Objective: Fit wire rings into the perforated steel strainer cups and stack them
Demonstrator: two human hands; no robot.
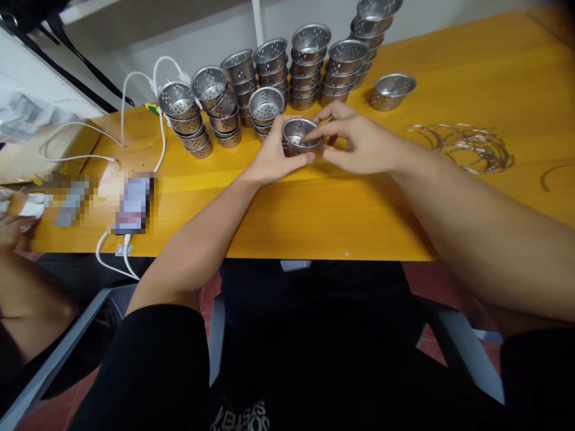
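A small perforated metal cup (294, 130) stands on the yellow wooden table (314, 209), held between both my hands. My left hand (274, 160) wraps its fingers and thumb round the cup's left side and bottom. My right hand (354, 140) comes in from the right, its fingers pinched over the cup's rim; whether a wire ring is under them I cannot make out. Just behind the cup stand several stacks of the same perforated cups (269, 78).
A single metal cup (392, 91) sits apart at the back right. A pile of thin wire rings (467, 146) lies to the right. A phone (133, 203) with white cables (135, 96) lies at the left. Another person's hand (11, 230) shows at the left edge.
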